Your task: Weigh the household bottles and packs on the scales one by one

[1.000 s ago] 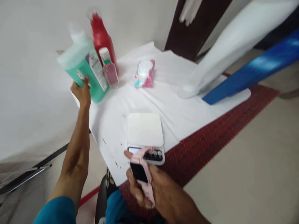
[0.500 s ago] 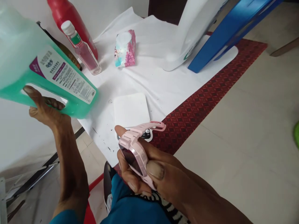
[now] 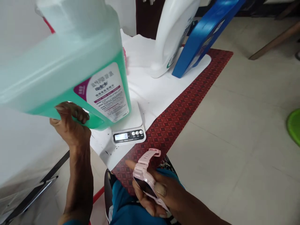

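My left hand (image 3: 72, 123) is closed round the handle of a big translucent jug of green liquid (image 3: 70, 68), which is tilted and has a white and purple label. The jug's lower corner overlaps the white digital scale (image 3: 138, 112); whether it touches the plate I cannot tell. On the scale's lit display a 0 shows beside several round buttons. Low in front of my body, my right hand (image 3: 161, 193) grips a pink smartwatch (image 3: 145, 184), thumb on its side, dark screen facing up and left, with its strap sticking out past the fingers.
A white bottle (image 3: 173, 34) and a blue bottle (image 3: 201, 40) stand at the table's back right. Red patterned cloth (image 3: 178, 109) edges the white sheet (image 3: 161, 90). A pink packet (image 3: 125, 59) is mostly hidden behind the jug. A green round object (image 3: 294, 126) is at far right.
The jug in my left hand has moved right, over the scale, and now covers the bottles at the back left. My right hand with the smartwatch has dropped lower, uncovering the scale's display.
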Motion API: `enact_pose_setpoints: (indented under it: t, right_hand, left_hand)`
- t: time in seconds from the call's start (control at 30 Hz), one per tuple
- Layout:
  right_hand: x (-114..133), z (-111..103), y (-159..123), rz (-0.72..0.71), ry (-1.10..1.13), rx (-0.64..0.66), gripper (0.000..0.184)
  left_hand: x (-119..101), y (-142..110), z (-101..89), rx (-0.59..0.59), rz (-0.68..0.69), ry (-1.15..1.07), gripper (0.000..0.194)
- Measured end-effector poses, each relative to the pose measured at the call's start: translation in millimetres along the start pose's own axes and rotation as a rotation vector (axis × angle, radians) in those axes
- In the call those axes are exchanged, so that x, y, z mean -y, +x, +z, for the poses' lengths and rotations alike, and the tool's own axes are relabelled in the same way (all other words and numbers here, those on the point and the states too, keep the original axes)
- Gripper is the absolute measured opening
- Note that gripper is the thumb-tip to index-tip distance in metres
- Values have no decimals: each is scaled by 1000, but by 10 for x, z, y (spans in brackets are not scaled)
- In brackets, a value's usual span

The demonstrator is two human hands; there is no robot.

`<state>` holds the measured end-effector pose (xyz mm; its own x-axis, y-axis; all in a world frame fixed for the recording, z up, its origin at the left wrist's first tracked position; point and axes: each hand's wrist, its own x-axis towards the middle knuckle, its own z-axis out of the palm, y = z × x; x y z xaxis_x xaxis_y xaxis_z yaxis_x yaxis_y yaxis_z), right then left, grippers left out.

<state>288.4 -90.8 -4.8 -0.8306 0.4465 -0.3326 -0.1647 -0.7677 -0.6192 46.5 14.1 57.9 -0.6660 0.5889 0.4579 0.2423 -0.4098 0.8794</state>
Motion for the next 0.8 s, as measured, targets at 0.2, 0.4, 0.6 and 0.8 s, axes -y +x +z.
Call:
enact_pose_setpoints:
  t: [0.2, 0.4, 0.6, 0.8]
  right_hand:
    - [-97, -19, -2, -11, 93, 47, 97]
    - [401, 195, -124, -87, 90, -82, 68]
    - [600, 291, -53, -73, 216, 65, 63]
    - [595, 344, -53, -92, 211, 62, 53]
  left_hand:
    - [40, -140, 126, 42, -31, -24, 80]
    - [40, -213, 197, 46, -72, -54, 79]
    - [157, -170, 85, 215, 60, -33, 59]
    - [202, -94, -173, 162, 134, 50, 60]
